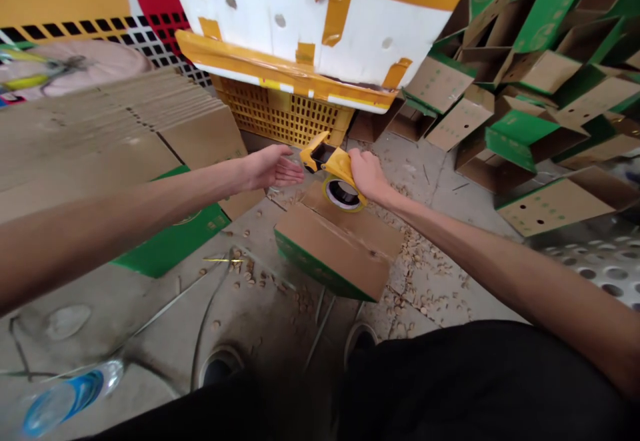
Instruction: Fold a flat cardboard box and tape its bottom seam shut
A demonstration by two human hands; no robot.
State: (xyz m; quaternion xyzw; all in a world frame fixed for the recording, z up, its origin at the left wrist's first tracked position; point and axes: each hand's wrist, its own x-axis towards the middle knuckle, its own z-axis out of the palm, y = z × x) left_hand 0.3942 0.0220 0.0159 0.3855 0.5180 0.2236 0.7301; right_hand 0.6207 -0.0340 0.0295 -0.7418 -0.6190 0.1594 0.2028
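The right hand (pixel 367 173) is wrapped around a yellow tape dispenser (pixel 340 163), its fingers bent over the right side, their tips mostly hidden. The dispenser is over the far end of a closed cardboard box (pixel 333 244) on the floor, its roll of tape (pixel 344 195) hanging low there; whether the roll touches the cardboard I cannot tell. No lettering shows on the dispenser.

The left hand (pixel 274 166), just left of the dispenser, holds nothing: palm turned inward, fingers stretched out and lying close together.

The box has green along its near side, with faint marks too blurred to read. To the left, a stack of flattened cartons (pixel 195 124) has a green panel with a pale curved print, not legible. At far right, the open cartons (pixel 555 204) bear small green prints and, on one green face, a round emblem; no word can be made out. A bottle (pixel 65 401) at near left wears a blue label, its writing unreadable. Far centre, a white foam box (pixel 295 27) carries orange-brown tape.
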